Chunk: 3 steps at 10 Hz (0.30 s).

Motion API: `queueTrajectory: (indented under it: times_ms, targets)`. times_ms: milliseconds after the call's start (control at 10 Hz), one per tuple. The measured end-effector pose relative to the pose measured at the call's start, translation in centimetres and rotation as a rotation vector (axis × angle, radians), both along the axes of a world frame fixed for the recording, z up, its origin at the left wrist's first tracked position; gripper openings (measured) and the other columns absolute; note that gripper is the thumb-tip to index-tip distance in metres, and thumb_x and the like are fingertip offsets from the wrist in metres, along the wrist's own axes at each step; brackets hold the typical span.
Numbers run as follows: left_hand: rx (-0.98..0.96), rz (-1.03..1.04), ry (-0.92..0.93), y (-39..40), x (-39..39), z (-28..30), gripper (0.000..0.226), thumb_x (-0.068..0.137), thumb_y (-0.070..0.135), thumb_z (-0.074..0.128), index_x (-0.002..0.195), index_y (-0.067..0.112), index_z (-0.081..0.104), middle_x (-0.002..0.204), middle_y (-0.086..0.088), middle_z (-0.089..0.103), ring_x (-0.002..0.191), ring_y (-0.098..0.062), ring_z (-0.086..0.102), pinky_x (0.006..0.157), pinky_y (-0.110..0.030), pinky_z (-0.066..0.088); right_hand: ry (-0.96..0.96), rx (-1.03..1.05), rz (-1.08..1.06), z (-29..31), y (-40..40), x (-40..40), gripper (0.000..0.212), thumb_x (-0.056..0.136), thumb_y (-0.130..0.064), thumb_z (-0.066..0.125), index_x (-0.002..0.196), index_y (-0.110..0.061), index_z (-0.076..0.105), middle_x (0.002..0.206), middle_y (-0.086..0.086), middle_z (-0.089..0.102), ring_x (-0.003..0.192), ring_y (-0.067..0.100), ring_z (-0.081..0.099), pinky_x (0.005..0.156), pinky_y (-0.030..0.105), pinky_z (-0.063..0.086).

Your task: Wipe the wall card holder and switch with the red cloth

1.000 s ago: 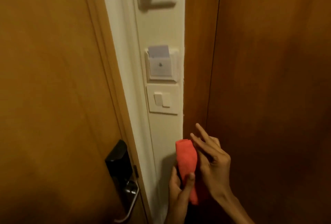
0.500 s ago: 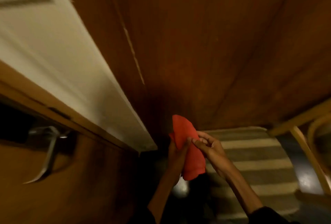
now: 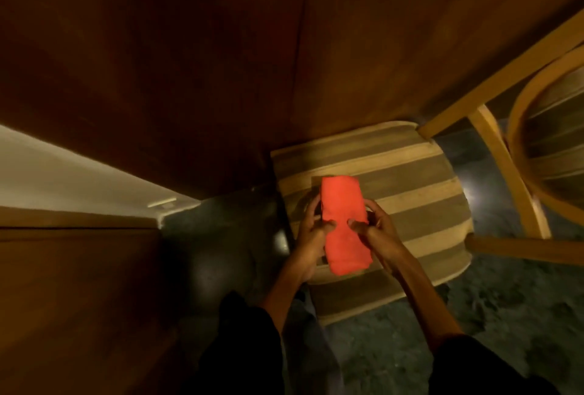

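Note:
A folded red cloth [image 3: 343,220] lies flat between both hands, held just over a striped chair seat [image 3: 410,186]. My left hand [image 3: 311,230] grips its left edge, thumb on top. My right hand [image 3: 377,230] grips its right edge, thumb pressing on the cloth. The wall card holder and the switch are out of view.
The view points down at the floor. A wooden chair frame [image 3: 502,154] stands at the right. A dark wood panel [image 3: 189,62] fills the top, a white wall strip [image 3: 63,179] and a wooden door [image 3: 79,284] lie at the left. Dark carpet [image 3: 474,299] lies below.
The view swung down from the wall plate to the floor and chair. The cloth went from upright in the hands to flat and folded over the striped seat, both hands still on it.

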<state>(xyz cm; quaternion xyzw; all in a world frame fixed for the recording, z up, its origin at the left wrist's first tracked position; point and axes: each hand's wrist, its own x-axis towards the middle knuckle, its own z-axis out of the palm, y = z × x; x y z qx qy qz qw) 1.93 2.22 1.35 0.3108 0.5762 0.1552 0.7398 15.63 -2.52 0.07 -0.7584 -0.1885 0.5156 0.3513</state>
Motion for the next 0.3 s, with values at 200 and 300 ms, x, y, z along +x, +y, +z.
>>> queueTrajectory:
  times_ms: [200,300]
  targets:
    - [-0.071,-0.011,0.065,-0.6,1.2,-4.1,0.06,0.098,-0.011,0.048,0.153,0.01,0.038,0.143,-0.024,0.054,0.115,-0.026,0.056,0.096,-0.048,0.052,-0.202,-0.034,0.143,-3.8,0.0,1.3,0.063,0.083,0.024,0.05,0.143,0.008,0.044,0.137,0.03,0.057,0.123,0.039,0.059,0.105,0.049,0.049]
    - [-0.067,-0.005,0.116,-1.1,0.3,-3.9,0.057,0.098,-0.009,0.05,0.153,0.001,0.036,0.132,-0.027,0.056,0.114,-0.028,0.058,0.096,-0.045,0.051,-0.449,-0.134,0.269,-3.3,-0.1,-0.2,0.073,0.082,0.007,0.062,0.15,-0.002,0.04,0.14,0.026,0.054,0.128,0.041,0.054,0.11,0.049,0.044]
